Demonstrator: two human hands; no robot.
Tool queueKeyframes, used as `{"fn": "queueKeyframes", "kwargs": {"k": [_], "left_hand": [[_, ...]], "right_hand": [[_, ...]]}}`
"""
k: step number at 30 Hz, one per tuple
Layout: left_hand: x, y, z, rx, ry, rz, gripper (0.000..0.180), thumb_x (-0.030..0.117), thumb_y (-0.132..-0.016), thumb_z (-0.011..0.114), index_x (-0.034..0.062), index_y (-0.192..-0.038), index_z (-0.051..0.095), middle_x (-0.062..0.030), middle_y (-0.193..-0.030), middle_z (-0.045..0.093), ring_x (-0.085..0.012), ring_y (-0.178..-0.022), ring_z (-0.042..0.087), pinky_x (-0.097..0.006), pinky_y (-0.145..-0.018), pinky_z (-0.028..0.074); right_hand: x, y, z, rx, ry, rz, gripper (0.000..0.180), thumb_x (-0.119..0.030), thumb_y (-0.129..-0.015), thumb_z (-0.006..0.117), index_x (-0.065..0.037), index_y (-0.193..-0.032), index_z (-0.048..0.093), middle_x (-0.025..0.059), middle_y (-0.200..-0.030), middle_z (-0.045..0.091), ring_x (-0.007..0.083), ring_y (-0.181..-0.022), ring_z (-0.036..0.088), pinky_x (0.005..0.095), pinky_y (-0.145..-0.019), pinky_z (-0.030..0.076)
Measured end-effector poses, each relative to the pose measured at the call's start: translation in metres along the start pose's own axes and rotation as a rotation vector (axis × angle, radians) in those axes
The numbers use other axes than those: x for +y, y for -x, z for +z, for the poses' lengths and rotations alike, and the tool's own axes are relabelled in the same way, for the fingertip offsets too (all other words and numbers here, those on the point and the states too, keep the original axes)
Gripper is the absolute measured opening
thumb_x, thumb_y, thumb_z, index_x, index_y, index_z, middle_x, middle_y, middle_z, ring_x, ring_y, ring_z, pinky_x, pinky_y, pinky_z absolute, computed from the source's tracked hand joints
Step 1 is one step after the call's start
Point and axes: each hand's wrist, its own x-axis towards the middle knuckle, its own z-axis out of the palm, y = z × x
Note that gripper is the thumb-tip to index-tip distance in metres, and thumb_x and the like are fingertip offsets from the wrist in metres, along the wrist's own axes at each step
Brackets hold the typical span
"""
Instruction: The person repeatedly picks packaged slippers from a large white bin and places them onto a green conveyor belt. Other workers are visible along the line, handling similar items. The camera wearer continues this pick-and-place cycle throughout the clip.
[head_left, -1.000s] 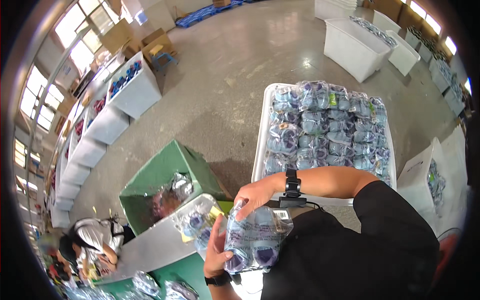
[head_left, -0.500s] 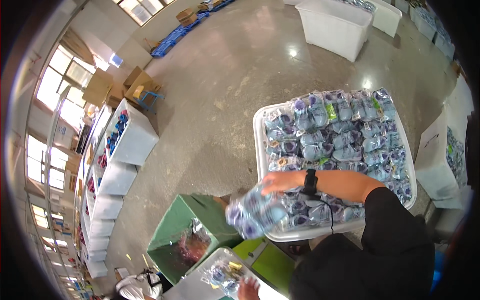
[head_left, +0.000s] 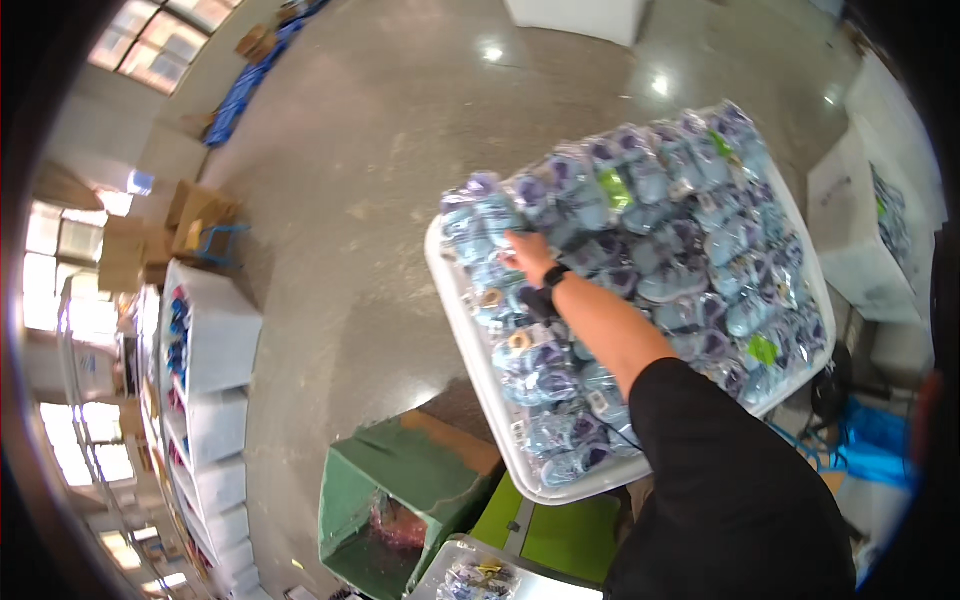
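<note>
We see our right hand (head_left: 527,255) stretched out over a large white tray (head_left: 462,322), with a black watch (head_left: 553,276) on the wrist and a black sleeve (head_left: 720,470) behind it; the hand rests on the clear plastic packs of blue and purple shoes (head_left: 660,230) that fill the tray, fingers laid on a pack at the tray's far left corner; whether they grip that pack or merely press on it we cannot tell, since the fingertips are lost among the wrapping. Our left hand is not in view. More packs lie all around the hand, heaped to its right and back toward our body; below the wrist, past the tray's near rim, stands a green bin (head_left: 400,490); well to the left of the hand runs a row of white boxes (head_left: 215,340) on the grey floor (head_left: 380,150).
</note>
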Motion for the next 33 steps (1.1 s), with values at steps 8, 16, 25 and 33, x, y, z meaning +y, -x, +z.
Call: {"fn": "queueKeyframes", "kwargs": {"k": [8, 16, 25, 33], "left_hand": [[0.032, -0.008, 0.017, 0.332, -0.257, -0.134, 0.057, 0.024, -0.102, 0.058, 0.0018, -0.149, 0.036, -0.0196, -0.143, 0.051, -0.0305, -0.131, 0.053, -0.044, -0.105, 0.048], [0.054, -0.074, -0.047, -0.791, 0.045, 0.136, 0.053, 0.024, -0.105, 0.052, 0.0067, -0.152, 0.034, -0.019, -0.145, 0.049, -0.0304, -0.131, 0.052, -0.043, -0.106, 0.048], [0.106, -0.043, 0.007, -0.327, -0.447, 0.122, 0.055, 0.028, -0.105, 0.054, 0.0081, -0.152, 0.034, -0.0175, -0.146, 0.049, -0.0298, -0.132, 0.051, -0.044, -0.107, 0.045], [0.119, -0.053, 0.028, -0.329, -0.425, 0.129, 0.056, 0.029, -0.104, 0.054, 0.0084, -0.152, 0.035, -0.0171, -0.146, 0.049, -0.0298, -0.132, 0.051, -0.044, -0.107, 0.045]], "right_hand": [[-0.061, 0.071, -0.078, 0.066, 0.179, -0.076, 0.028, -0.032, -0.091, 0.07, -0.005, -0.087, 0.066, 0.0025, -0.08, 0.065, 0.0118, -0.067, 0.065, 0.0253, -0.048, 0.048], [-0.183, 0.066, -0.275, 0.913, -0.142, -0.478, 0.069, -0.036, -0.088, 0.071, 0.005, -0.134, 0.042, 0.0109, -0.094, 0.06, 0.0174, -0.069, 0.057, 0.0331, -0.054, 0.048], [-0.222, 0.033, -0.347, 0.768, -0.111, -0.236, 0.057, -0.038, -0.084, 0.078, 0.0, -0.117, 0.053, 0.01, -0.105, 0.057, 0.0219, -0.092, 0.055, 0.0409, -0.078, 0.049], [-0.205, 0.064, -0.358, 0.484, -0.323, -0.405, 0.029, -0.02, -0.096, 0.064, -0.006, -0.119, 0.053, 0.0036, -0.102, 0.058, 0.0185, -0.088, 0.062, 0.04, -0.078, 0.053]]}}
